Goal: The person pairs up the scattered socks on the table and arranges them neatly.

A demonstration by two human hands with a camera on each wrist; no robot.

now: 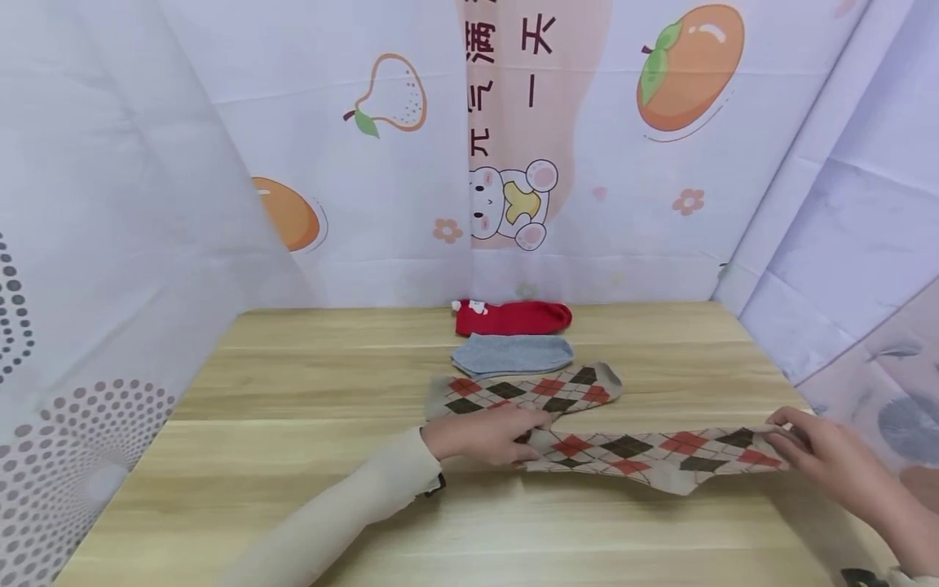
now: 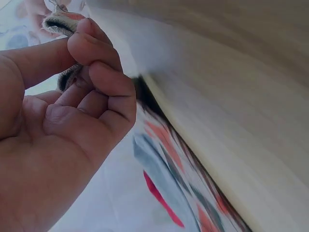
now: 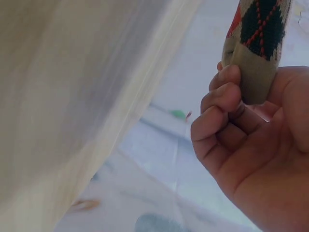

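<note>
An argyle sock (image 1: 653, 456) in beige, red and dark brown is stretched sideways between both hands, above the front part of the table. The left hand (image 1: 491, 434) pinches its cuff end; in the left wrist view the cuff opening (image 2: 60, 23) shows beside the thumb and fingertips. At the other end the right hand (image 1: 836, 456) pinches the plain beige toe (image 3: 258, 79) between thumb and fingers. Just behind the left hand lies a second argyle sock (image 1: 539, 390) of the same pattern, flat on the table and partly covered by that hand.
Beyond the second argyle sock lie a grey-blue sock (image 1: 513, 354) and, farther back, a red sock (image 1: 513, 318) with a white figure. They sit in a row on the wooden table (image 1: 293, 391). Printed white curtains (image 1: 352, 204) hang behind and at both sides.
</note>
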